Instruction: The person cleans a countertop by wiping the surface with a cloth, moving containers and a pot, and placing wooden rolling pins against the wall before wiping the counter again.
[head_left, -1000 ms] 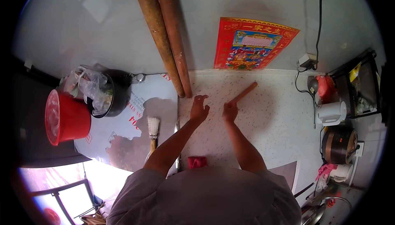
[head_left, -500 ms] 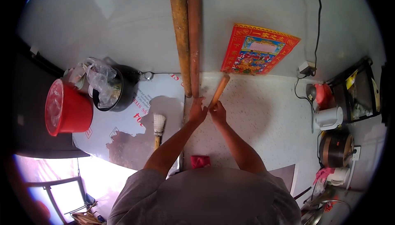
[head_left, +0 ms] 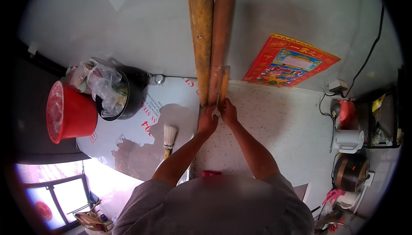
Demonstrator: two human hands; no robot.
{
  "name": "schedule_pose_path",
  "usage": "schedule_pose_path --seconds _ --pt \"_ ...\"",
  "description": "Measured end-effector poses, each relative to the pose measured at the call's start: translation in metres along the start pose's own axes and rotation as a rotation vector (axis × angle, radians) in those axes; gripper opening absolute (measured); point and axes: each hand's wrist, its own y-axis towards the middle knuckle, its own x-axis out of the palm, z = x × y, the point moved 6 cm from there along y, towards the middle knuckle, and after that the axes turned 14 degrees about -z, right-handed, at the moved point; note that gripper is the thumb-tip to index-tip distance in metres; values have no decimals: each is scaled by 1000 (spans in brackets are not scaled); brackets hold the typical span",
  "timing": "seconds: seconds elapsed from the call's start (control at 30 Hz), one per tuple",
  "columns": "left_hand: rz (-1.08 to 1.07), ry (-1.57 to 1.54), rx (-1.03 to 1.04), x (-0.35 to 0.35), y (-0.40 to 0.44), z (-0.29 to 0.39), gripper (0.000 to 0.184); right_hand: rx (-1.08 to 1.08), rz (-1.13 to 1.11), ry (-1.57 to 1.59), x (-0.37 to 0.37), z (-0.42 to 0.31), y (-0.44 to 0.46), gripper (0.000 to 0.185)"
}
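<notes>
Two long wooden poles, one yellowish (head_left: 201, 33) and one reddish-brown (head_left: 222, 28), stand side by side in front of the wall, with their lower ends near my hands. My left hand (head_left: 208, 122) is closed around the lower end of the reddish-brown pole; its fingertips are partly hidden. Close beside it, my right hand (head_left: 228, 112) grips a short wooden stick (head_left: 225, 82). This stick points up along the right side of the reddish-brown pole, very near it; I cannot tell whether they touch.
Left on the metal-covered counter (head_left: 171, 89) are a red bucket (head_left: 75, 110), a dark pot (head_left: 128, 99) with plastic bags, and a white-bristled brush (head_left: 170, 136). A red poster (head_left: 294, 61) hangs on the wall. Rightward are a white kettle (head_left: 348, 140), a rice cooker (head_left: 352, 172) and a cable (head_left: 371, 59).
The short stick has swung from slanting right to nearly upright beside the poles. My right hand has come closer to my left. The view has shifted, and the poles appear larger.
</notes>
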Motion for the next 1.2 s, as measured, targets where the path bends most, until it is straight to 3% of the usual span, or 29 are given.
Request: schedule_pose_path --seconds 0.1,0.37,0.47,0.87,0.97,1.2 --pt "-16 2 21 0 3 2 44 -27 -33 15 2 -1 3 25" --pt "-4 -38 7 2 1 -9 44 80 -22 -20 2 -7 7 27" --pt "1 -15 -8 2 -2 -14 45 23 16 33 2 -7 4 28" --pt "-16 -14 -31 -6 -19 -12 36 -16 117 -108 -5 2 -31 67" --pt "-31 -9 -11 -10 -30 -9 34 75 106 -96 -7 -4 -55 66" --pt "-146 77 -90 -14 -76 3 46 30 348 11 1 -2 -121 62"
